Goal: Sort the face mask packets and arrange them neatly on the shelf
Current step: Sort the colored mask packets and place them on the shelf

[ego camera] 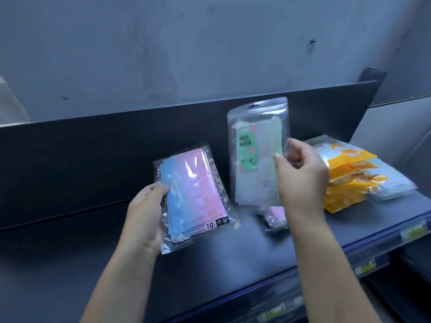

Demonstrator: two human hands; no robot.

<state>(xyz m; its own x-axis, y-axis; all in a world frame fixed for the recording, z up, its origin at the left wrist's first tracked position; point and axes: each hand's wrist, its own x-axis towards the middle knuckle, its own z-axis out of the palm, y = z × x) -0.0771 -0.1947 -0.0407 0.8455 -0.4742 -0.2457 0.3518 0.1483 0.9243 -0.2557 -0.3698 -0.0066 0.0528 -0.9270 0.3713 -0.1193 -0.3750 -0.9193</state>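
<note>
My left hand [145,214] grips a clear packet of pink and blue masks [193,194] by its left edge, held above the dark shelf [93,241]. My right hand [300,173] pinches the right edge of a taller clear packet with a green "FACE MASK" label [254,155], held upright over the shelf's middle. Below that packet another small pink packet [275,217] lies on the shelf, partly hidden. A pile of yellow and white packets [354,176] lies at the right end.
The shelf has a dark back panel [116,141] and a grey wall behind it. Its front edge carries a blue price rail with green tags [415,231]. A lower shelf shows at the bottom right.
</note>
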